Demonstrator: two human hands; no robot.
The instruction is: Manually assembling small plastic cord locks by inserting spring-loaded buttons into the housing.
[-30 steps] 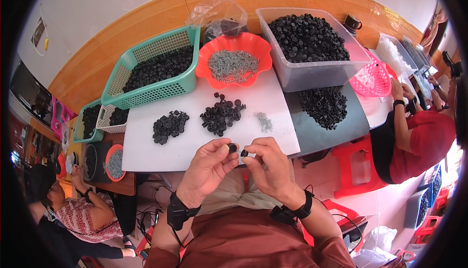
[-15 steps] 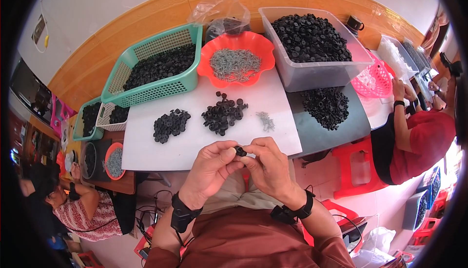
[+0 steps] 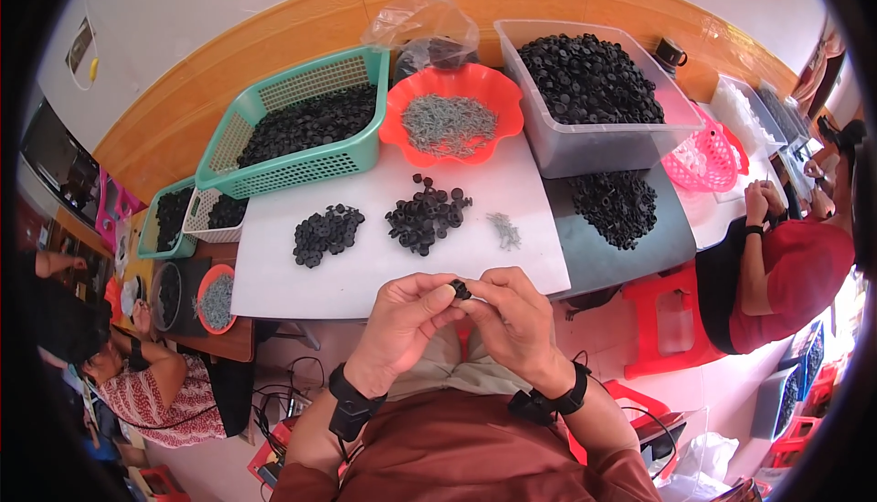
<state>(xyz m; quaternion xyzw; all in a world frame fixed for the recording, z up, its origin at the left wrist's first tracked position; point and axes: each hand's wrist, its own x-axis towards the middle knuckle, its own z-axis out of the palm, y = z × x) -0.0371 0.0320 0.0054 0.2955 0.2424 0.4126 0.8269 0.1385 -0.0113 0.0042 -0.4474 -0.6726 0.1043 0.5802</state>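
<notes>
Between the fingertips of both hands, just off the table's front edge, is a small black round plastic part. My left hand pinches it from the left with thumb and forefinger. From the other side, my right hand grips it with thumb and fingers, covering some of it. Ahead on the white board lie a pile of flat black round pieces, a pile of black knob-like parts and a small heap of grey screws.
A green basket of black parts, a red scalloped bowl of screws and a clear bin of black parts line the back. More black parts lie on the dark surface at right. People work at both sides, near a red stool.
Both hands have shifted slightly right in the picture, still holding the black part, which has turned a little between the fingers. The whole view has shifted slightly too.
</notes>
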